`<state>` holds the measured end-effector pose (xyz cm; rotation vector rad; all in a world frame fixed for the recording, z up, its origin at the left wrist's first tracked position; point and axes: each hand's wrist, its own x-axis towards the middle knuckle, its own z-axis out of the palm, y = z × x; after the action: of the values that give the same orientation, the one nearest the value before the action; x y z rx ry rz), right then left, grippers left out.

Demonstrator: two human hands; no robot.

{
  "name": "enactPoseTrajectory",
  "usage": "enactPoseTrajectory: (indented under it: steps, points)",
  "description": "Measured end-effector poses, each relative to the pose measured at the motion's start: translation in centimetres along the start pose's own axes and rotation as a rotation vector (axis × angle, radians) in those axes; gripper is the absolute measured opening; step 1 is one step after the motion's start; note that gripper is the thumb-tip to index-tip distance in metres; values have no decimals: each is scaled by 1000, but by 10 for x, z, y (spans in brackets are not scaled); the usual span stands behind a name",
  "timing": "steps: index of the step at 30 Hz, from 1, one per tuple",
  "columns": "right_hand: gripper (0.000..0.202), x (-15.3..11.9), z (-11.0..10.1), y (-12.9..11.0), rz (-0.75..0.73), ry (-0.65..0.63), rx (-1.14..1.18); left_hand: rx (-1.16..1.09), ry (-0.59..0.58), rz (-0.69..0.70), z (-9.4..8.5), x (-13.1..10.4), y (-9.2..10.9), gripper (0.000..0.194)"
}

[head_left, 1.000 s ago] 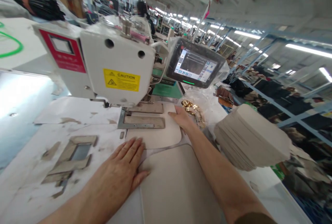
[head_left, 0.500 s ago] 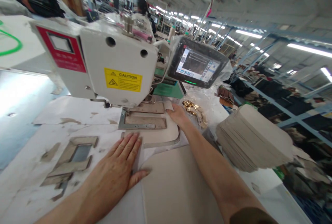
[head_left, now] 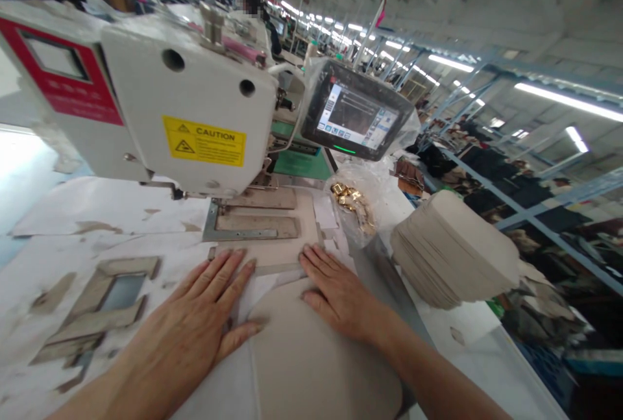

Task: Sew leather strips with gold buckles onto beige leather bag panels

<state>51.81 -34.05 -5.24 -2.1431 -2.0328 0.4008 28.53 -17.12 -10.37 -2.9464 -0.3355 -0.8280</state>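
Observation:
Under the head of a white sewing machine (head_left: pixel 204 95) lies a beige panel (head_left: pixel 306 219) with rounded corners. A metal clamp frame (head_left: pixel 209 228) presses on it. My left hand (head_left: pixel 199 316) rests flat and open, fingertips at the panel's near left edge. My right hand (head_left: pixel 341 290) is also open, fingertips touching the near right corner of the panel. Between my hands and nearer to me lies a second beige panel (head_left: pixel 311 355), partly covered by my right hand and forearm.
A tall stack of beige panels (head_left: pixel 452 251) stands on the right. Gold metal buckles (head_left: pixel 353 199) sit in a clear plastic bag behind. A control screen (head_left: pixel 355 111) is mounted beside the machine. Tan frame-shaped pieces (head_left: pixel 97 309) lie at left. A person (head_left: pixel 260 14) is farther back.
My right hand has drawn back toward me from the panel's far right side to its near right corner. My left hand stays by the near edge. The whole view has shifted slightly.

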Motion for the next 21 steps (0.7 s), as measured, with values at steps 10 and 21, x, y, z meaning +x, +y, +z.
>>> enactPoseTrajectory:
  steps: [10,21]
  points:
    - [69,7,10,4,-22,81,-105,-42,-68,-79,6,2,5,79]
    - [59,3,8,7,-92,193,47,-70,-228,-121,-9,24,2,62]
